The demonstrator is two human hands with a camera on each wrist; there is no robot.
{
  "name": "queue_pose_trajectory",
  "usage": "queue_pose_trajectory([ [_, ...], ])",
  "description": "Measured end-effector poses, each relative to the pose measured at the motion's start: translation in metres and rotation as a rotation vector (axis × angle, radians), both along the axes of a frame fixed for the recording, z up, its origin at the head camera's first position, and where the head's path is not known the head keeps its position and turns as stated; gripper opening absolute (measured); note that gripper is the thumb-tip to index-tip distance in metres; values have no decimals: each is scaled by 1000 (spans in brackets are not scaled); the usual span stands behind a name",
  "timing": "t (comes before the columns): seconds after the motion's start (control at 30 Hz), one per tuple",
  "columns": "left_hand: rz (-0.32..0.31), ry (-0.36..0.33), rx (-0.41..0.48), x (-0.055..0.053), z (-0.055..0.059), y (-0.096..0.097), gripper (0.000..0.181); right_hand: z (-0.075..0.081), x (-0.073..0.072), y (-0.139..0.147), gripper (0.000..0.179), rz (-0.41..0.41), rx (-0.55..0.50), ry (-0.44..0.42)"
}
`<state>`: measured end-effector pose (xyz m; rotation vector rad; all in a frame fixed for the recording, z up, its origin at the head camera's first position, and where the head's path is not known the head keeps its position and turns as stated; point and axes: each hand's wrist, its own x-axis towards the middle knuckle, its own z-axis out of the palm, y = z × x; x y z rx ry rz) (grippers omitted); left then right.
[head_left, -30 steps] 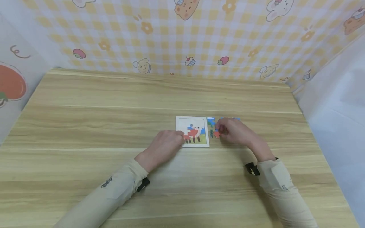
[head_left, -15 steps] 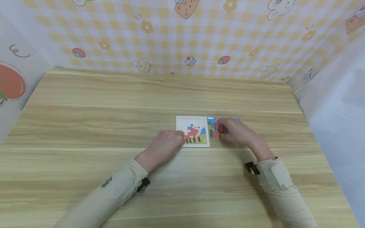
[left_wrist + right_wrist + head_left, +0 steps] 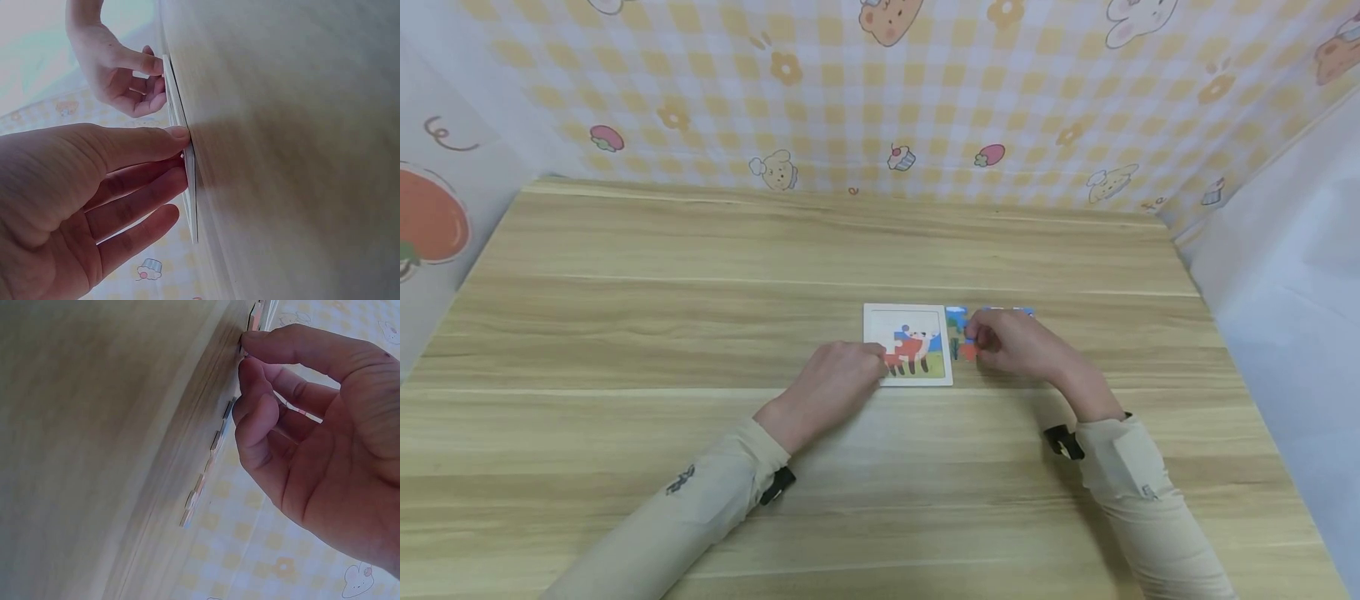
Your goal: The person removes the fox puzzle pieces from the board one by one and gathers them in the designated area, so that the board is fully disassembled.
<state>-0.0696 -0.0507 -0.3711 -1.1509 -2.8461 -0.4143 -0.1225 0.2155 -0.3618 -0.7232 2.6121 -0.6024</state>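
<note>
My left hand [image 3: 829, 377] grips the left edge of a white-framed jigsaw puzzle board [image 3: 917, 382]. In the left wrist view, the thumb lies at the board's edge [image 3: 191, 203] and the fingertips reach over its face. A red, long-legged animal fills part of the picture; the upper left shows bare white. Just right of the board, my right hand [image 3: 1018, 346] bends over loose pieces, thumb and index finger pinching at a red puzzle piece [image 3: 967, 352]. That piece is partly hidden by the fingers in the head view.
Blue and green puzzle pieces [image 3: 956, 317] lie against the board's right side. More pieces [image 3: 212, 450] lie in a row beyond the right hand, mostly hidden by it from above. A yellow checked cloth [image 3: 715, 100] hangs behind the wooden table [image 3: 662, 317].
</note>
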Motion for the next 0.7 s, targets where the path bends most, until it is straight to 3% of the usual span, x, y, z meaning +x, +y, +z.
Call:
queue_pose_trajectory([
  [0.7,-1,13,-10,-1,0,1,15,0,2,2,18,-20,-19,0],
])
